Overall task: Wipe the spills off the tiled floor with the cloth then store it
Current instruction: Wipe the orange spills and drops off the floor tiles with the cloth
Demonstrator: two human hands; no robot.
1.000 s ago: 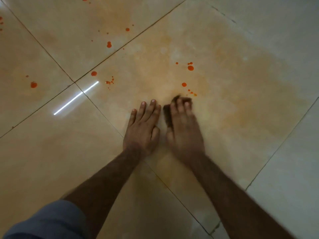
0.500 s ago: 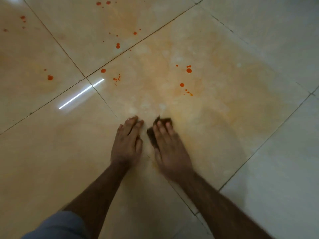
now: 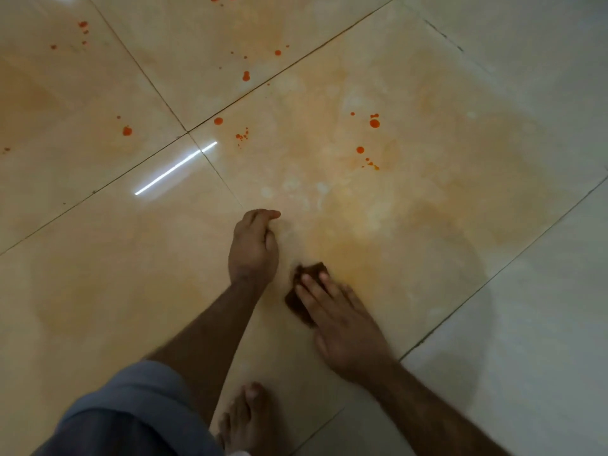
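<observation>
Head cam, looking straight down at the tiled floor (image 3: 98,291). The right hand (image 3: 345,327) lies flat with straight fingers pressing a small dark brown cloth (image 3: 301,306) onto the tile, so it's pushing down on it, not grasping it. The cloth sits at the near edge of a big smeary orange patch (image 3: 378,199). The left hand (image 3: 253,248) is just beside it on the floor, fingers curled under, holding nothing as far as I can see. Red-orange drops (image 3: 374,123) dot the tiles farther out, well apart from the cloth. A bare foot (image 3: 246,419) and a grey-blue trouser knee (image 3: 131,413) show at the bottom.
</observation>
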